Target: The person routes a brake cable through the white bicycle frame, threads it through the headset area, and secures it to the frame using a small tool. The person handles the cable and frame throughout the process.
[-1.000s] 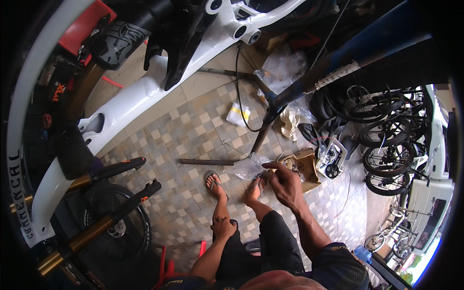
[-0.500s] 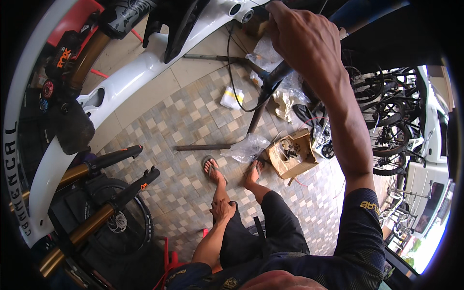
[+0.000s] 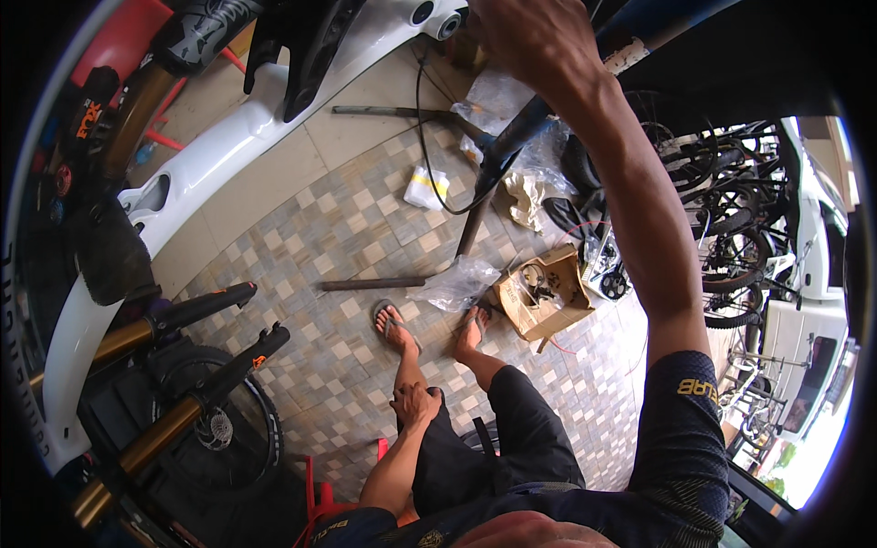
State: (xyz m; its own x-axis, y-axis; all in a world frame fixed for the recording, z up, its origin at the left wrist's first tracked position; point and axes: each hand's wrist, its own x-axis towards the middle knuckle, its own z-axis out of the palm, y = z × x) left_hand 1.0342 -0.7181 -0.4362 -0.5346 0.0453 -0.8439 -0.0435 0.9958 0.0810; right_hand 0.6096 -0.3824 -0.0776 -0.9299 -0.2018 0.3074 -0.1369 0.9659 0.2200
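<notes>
My right hand [image 3: 534, 41] is raised at the top edge beside the end of a white bicycle frame [image 3: 215, 151]. Its fingers look curled closed, but the tips are hidden, and so is whatever they may hold. Below the hand, a thin black cable [image 3: 420, 137] hangs in a loop. Just under my raised forearm slants the dark blue post of a repair stand [image 3: 521, 128]. My left hand [image 3: 416, 404] lies over my left knee with its fingers laid out, holding nothing.
A suspension fork with gold tubes [image 3: 164, 431] and a wheel [image 3: 265, 438] stand at the left. An open cardboard box [image 3: 545, 306] with small parts sits by my right foot. Clear plastic wrap [image 3: 457, 283] lies across a stand leg. Several bicycles [image 3: 735, 219] line the right.
My view has shifted slightly, so the frame and floor items appear farther left. My right hand sits higher, more of it beyond the top edge. The left hand stays on the knee.
</notes>
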